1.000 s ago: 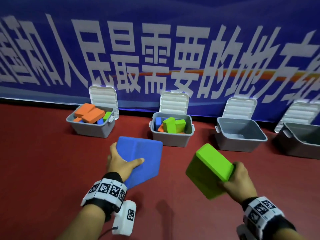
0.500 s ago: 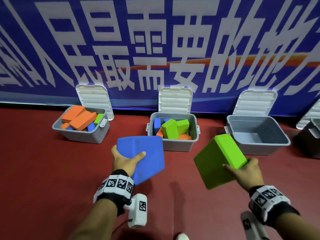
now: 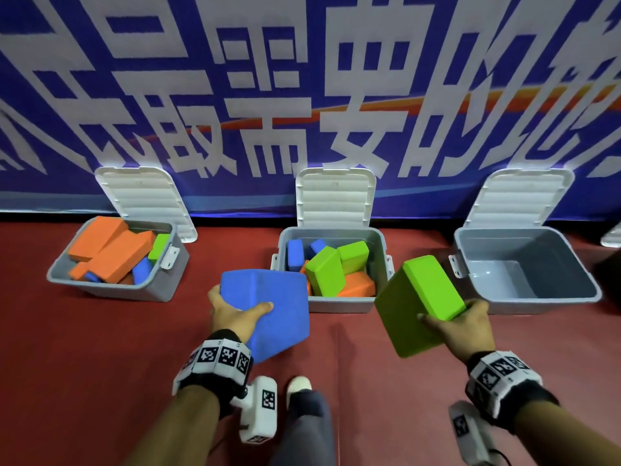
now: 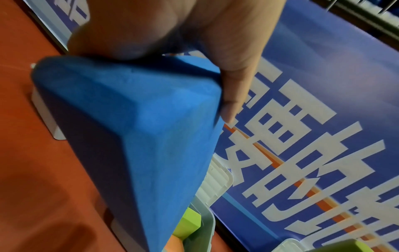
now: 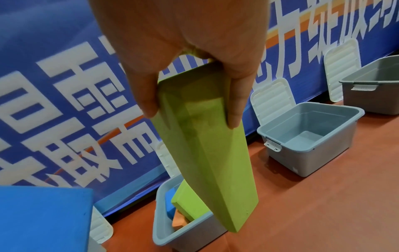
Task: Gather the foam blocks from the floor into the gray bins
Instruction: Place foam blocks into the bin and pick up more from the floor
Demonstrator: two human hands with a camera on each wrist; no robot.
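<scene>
Gripping blue rectangular foam block (image 3: 268,307) in my left hand (image 3: 232,314), green rectangular foam block (image 3: 420,307) in my right hand (image 3: 467,327); both held before half-filled middle gray plastic bin (image 3: 336,306).

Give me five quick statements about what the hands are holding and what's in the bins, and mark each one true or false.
1. The left hand grips a blue block. True.
2. The right hand holds an orange block. False: it grips a green block.
3. The right bin has no blocks in it. True.
4. The middle bin holds only orange blocks. False: blue, green and orange ones lie in it.
5. The left bin has its lid shut. False: the lid stands open behind it.
</scene>
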